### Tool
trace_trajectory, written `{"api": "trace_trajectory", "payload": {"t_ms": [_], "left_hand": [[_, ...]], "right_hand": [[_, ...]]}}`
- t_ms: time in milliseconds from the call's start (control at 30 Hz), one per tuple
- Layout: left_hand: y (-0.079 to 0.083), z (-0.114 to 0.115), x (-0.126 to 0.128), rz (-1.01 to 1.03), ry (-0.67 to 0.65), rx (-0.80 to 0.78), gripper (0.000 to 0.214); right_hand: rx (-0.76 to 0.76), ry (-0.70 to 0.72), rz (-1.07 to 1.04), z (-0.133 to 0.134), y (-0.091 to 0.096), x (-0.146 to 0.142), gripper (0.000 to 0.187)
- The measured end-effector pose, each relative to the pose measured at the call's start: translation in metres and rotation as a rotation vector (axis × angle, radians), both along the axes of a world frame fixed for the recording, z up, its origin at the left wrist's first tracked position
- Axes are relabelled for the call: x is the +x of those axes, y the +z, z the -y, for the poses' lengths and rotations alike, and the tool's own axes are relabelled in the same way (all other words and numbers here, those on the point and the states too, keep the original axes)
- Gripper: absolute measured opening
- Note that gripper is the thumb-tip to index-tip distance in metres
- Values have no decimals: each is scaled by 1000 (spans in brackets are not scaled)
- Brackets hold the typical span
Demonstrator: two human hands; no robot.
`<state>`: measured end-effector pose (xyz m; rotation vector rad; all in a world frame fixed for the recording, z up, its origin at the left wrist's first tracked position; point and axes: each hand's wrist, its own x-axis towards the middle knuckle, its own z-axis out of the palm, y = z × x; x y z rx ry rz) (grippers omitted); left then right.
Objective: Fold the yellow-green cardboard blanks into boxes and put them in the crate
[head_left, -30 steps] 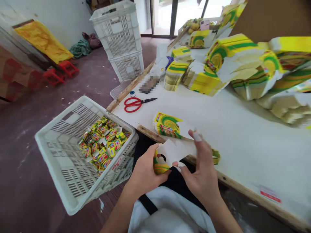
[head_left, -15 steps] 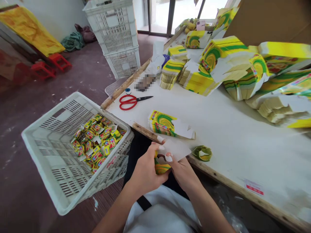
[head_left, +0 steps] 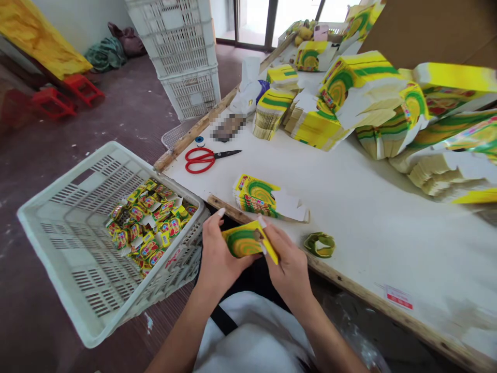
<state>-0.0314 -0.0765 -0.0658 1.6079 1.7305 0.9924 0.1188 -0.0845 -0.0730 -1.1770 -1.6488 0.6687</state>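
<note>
Between my hands, in front of the table edge, is a small yellow and green carton (head_left: 243, 241) with a ring pattern on its face. My left hand (head_left: 220, 251) grips its left side, thumb along the bottom. My right hand (head_left: 286, 259) holds its right end, fingers on a yellow flap. Just beyond lies a stack of flat cartons (head_left: 258, 197) with white flaps. A green peel-like ring (head_left: 319, 244) sits on the table right of my right hand. To the left, a white plastic crate (head_left: 93, 259) holds a heap of folded small cartons (head_left: 151, 228).
Red-handled scissors (head_left: 202, 160) and a small blue-topped spool (head_left: 199, 141) lie on the white table (head_left: 361, 217). Bundles of flat cartons (head_left: 318, 122) crowd its far side. Stacked white crates (head_left: 186, 57) and red stools (head_left: 54, 102) stand on the floor. A wooden strip (head_left: 349, 285) edges the table.
The white flap that stood up over the carton is now folded down, and its yellow outer side shows. My right hand has turned to the carton's right end. The view has shifted slightly.
</note>
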Motion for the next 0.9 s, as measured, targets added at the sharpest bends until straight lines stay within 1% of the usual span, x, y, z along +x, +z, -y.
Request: {"api": "trace_trajectory", "payload": {"t_ms": [33, 67, 133, 167, 233, 300, 367, 433, 567, 700, 767, 800, 833, 900], "left_hand": [[0, 0, -2, 55, 68, -60, 87], [1, 0, -5, 127, 103, -115, 84], [4, 0, -10, 266, 110, -160, 76], [5, 0, -12, 308, 95, -160, 71], [8, 1, -14, 314, 67, -145, 59], [12, 2, -15, 263, 82, -124, 47], [15, 2, -14, 251, 118, -95, 40], [18, 2, -14, 297, 140, -92, 39], [21, 0, -12, 447, 157, -162, 44], [20, -1, -12, 692, 171, -252, 55], [21, -2, -11, 744, 181, -275, 58], [21, -2, -10, 747, 182, -277, 58], [22, -3, -9, 738, 177, -278, 56], [21, -3, -7, 700, 148, -282, 49]], "right_hand": [[3, -64, 0, -2, -1, 1, 64], [9, -110, 5, -3, -1, 2, 64], [24, -132, 31, -4, -3, 4, 66], [33, -113, 49, -3, -4, 5, 68], [42, -48, 87, -2, -6, 4, 71], [34, 24, 123, 1, -8, 3, 75], [30, 87, 151, 2, -10, 2, 76], [37, 112, 165, 3, -13, 2, 68], [43, 100, 156, 0, -14, 10, 47], [53, 194, 154, -7, -7, 21, 27], [36, 230, 122, -8, -4, 23, 20], [5, 225, 84, -8, -3, 23, 19], [-44, 203, 25, -7, -3, 21, 24], [-165, 122, -116, -5, -6, 14, 42]]}}
